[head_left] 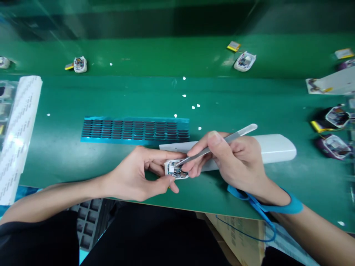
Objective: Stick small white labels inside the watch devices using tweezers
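Observation:
My left hand (135,173) is closed around a small white device housing (166,169), its thumb along the near edge and fingers behind. The housing lies with its open side up, showing a circuit board and a white patch inside. In my right hand (233,159) I hold metal tweezers (233,137) slantwise between thumb and fingers. Their tip points down into the housing at the white patch; whether it touches cannot be made out. Fingertips of my right hand rest close to the housing's right end. A blue wrist strap (291,205) circles my right wrist.
A blue sheet with rows of dark strips (133,130) lies beyond my left hand. Under my right hand is a long white piece (277,148). Open housings (245,61) with yellow-edged batteries (233,45) stand at the back and right. A printed paper roll (23,129) lies left.

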The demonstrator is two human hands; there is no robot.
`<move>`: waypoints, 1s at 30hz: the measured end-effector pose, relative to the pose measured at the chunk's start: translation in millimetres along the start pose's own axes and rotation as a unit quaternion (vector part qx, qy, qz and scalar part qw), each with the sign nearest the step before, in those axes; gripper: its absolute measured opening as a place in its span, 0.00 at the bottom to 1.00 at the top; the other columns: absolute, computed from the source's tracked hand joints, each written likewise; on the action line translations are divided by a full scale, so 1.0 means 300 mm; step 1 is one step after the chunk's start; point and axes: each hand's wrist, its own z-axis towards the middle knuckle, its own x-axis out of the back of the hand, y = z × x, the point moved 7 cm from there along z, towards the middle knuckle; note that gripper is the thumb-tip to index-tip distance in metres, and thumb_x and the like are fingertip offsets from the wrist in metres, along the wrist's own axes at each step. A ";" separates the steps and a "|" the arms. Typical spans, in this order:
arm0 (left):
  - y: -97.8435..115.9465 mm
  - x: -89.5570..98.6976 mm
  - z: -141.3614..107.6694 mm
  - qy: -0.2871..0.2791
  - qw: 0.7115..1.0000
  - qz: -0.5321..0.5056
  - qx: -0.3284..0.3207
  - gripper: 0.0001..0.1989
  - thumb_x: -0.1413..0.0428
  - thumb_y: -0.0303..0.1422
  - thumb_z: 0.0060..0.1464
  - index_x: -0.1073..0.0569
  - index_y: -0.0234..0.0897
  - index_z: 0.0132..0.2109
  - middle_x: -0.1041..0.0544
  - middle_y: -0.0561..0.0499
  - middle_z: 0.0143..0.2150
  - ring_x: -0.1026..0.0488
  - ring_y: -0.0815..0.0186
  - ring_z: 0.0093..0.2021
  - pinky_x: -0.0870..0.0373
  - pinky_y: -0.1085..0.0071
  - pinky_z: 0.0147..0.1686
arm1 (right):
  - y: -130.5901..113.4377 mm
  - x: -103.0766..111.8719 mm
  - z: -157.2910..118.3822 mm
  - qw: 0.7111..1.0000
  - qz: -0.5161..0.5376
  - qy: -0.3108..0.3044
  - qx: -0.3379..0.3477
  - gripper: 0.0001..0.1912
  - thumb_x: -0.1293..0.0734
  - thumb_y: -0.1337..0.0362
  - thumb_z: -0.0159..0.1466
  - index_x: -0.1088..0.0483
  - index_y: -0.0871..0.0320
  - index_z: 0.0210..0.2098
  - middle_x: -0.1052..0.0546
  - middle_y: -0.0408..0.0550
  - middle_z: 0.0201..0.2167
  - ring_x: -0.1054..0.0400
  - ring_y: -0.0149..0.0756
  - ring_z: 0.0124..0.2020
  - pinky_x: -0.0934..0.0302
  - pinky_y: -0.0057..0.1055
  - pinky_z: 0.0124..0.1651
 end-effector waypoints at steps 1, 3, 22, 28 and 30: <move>0.000 0.000 -0.001 0.001 1.000 0.000 -0.001 0.23 0.43 0.18 0.57 0.26 0.27 0.60 0.16 0.45 0.34 0.15 0.61 0.33 0.18 0.73 0.33 | -0.001 -0.001 0.000 1.000 0.003 -0.001 0.003 0.21 0.36 0.49 0.71 0.23 0.58 0.34 0.17 0.48 0.26 0.22 0.34 0.23 0.25 0.25 0.26; -0.001 0.001 -0.004 0.004 1.000 -0.002 -0.002 0.23 0.43 0.18 0.57 0.26 0.26 0.60 0.16 0.44 0.34 0.15 0.61 0.33 0.18 0.73 0.33 | -0.002 -0.002 0.001 1.000 0.008 -0.001 0.006 0.21 0.36 0.49 0.72 0.24 0.58 0.33 0.17 0.48 0.26 0.22 0.33 0.23 0.25 0.25 0.26; 0.006 0.004 -0.009 0.020 0.996 0.080 -0.032 0.21 0.45 0.20 0.59 0.24 0.26 0.59 0.16 0.45 0.31 0.16 0.63 0.30 0.22 0.77 0.29 | -0.009 -0.012 -0.001 1.000 -0.023 -0.014 0.008 0.22 0.37 0.49 0.73 0.23 0.60 0.34 0.17 0.49 0.26 0.22 0.34 0.23 0.25 0.24 0.26; 0.048 0.029 -0.023 0.080 0.975 0.175 -0.108 0.16 0.46 0.21 0.61 0.22 0.23 0.54 0.17 0.48 0.27 0.19 0.68 0.25 0.22 0.76 0.30 | -0.086 0.034 -0.025 0.983 -0.089 0.005 0.164 0.18 0.39 0.51 0.74 0.21 0.53 0.41 0.17 0.46 0.30 0.20 0.37 0.27 0.23 0.30 0.28; 0.053 0.037 -0.023 0.094 0.965 0.209 -0.124 0.16 0.46 0.21 0.61 0.22 0.25 0.54 0.17 0.50 0.28 0.20 0.69 0.25 0.23 0.77 0.30 | -0.109 0.078 -0.028 0.968 -0.137 0.069 0.200 0.18 0.40 0.53 0.74 0.20 0.51 0.41 0.17 0.45 0.30 0.21 0.37 0.26 0.24 0.33 0.28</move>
